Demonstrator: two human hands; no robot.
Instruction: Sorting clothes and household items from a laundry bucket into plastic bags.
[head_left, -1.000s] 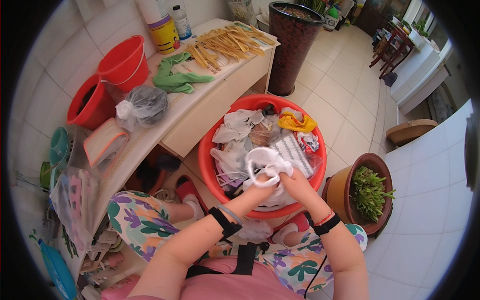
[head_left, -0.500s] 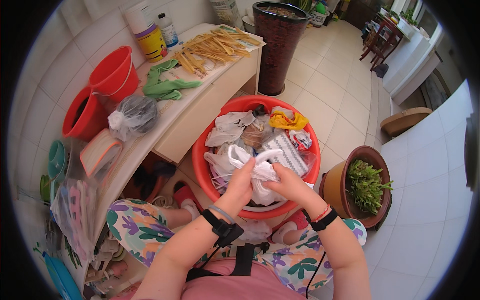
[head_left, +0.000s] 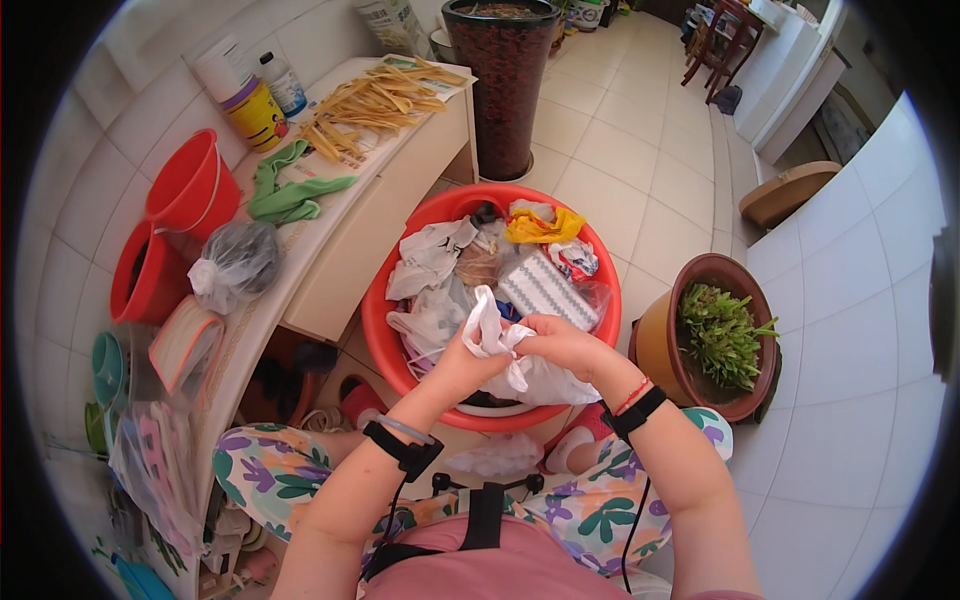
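A white plastic bag (head_left: 488, 322) is pinched and twisted between my two hands above a red tub (head_left: 378, 325). My left hand (head_left: 462, 362) grips one part of it, with a loop sticking up past the fingers. My right hand (head_left: 558, 345) closes on another part, close beside the left, and the bag's loose body hangs under it. In the tub lie crumpled clear and white plastic bags (head_left: 432, 255), a yellow bag (head_left: 545, 225) and a white packet with grey zigzag stripes (head_left: 550, 290). My hands hide the near part of the tub.
A potted green plant (head_left: 722, 345) stands right of the tub, a tall dark planter (head_left: 500, 90) behind it. On the left, a low cabinet (head_left: 345, 240) carries dried yellowish strips (head_left: 385, 100), green gloves (head_left: 290, 190), red buckets (head_left: 195, 185) and a tied bag (head_left: 238, 265).
The bag's spread handles have been drawn together into a narrow twist between my fingers. My right hand has moved in against the left. The whole view has shifted slightly.
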